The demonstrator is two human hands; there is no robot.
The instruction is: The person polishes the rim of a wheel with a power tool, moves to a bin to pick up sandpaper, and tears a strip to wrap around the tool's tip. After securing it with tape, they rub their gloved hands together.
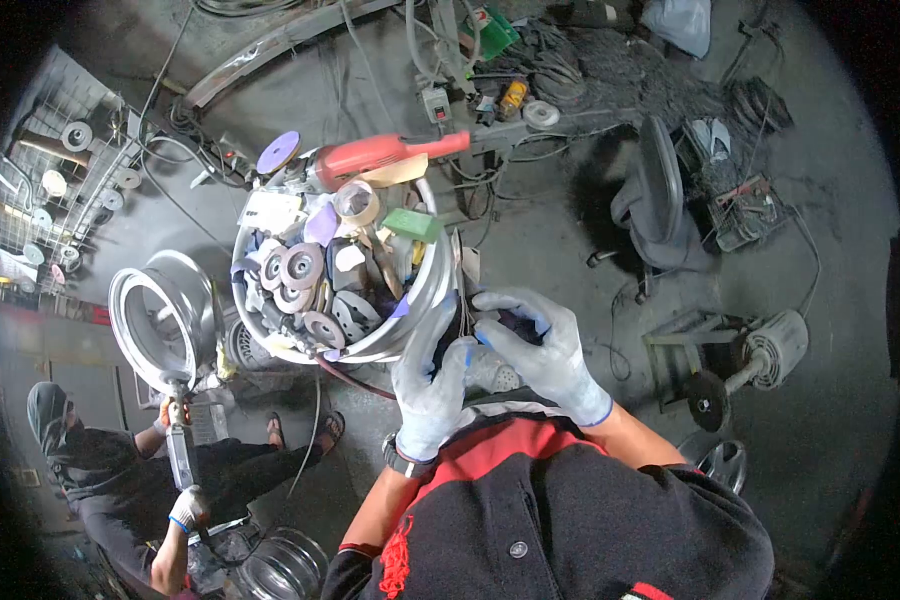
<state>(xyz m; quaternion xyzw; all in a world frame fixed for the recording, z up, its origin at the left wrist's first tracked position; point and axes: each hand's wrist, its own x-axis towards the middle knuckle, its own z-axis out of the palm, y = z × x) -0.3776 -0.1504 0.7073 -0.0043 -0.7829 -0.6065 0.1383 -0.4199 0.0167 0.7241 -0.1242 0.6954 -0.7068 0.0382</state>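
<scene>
Both my hands wear grey-white gloves with blue marks and are close together in front of my body. My left hand [430, 390] is beside the lower right rim of a large metal wheel rim [432, 290], its thumb and fingers apart. To its right, my right hand [550, 355] is curved, with a gap between thumb and fingers. Neither hand visibly holds anything. Inside the wheel rim lie several abrasive discs [301, 266], a roll of tape [356, 202] and a green block [411, 225]. A red power tool [380, 153] rests across its top.
At the lower left, a co-worker [120, 480] holds a tool [181, 455] against another wheel rim [155, 325]. A chair [660, 200] is at the right, with a motor [775, 350] below it. Cables cross the floor. Wire racks [60, 180] hold discs at the upper left.
</scene>
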